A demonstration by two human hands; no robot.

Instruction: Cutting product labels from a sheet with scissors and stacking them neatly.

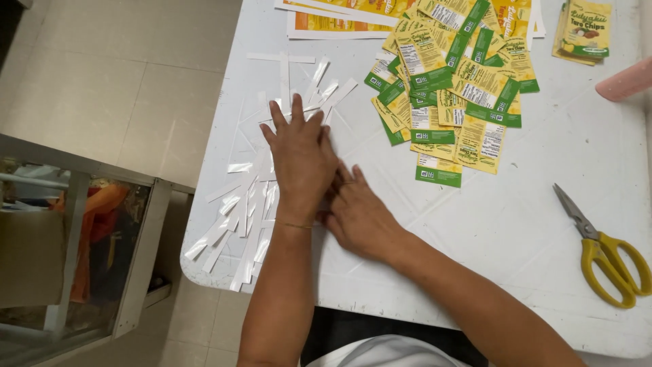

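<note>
My left hand (pixel 299 156) lies flat, fingers spread, on a scatter of white paper strips (pixel 244 211) on the left part of a white table (pixel 516 224). My right hand (pixel 356 214) rests just beside it, its fingertips tucked under the left hand's edge and touching the table. Whether the right hand pinches a strip is hidden. To the right of both hands lies a pile of several yellow-and-green printed labels (pixel 451 88).
Yellow-handled scissors (pixel 604 251) lie near the table's right edge. A small stack of labels (pixel 584 30) and uncut printed sheets (pixel 339 17) sit at the back. A pink object (pixel 625 81) pokes in at right. A glass-sided cabinet (pixel 75 245) stands left of the table.
</note>
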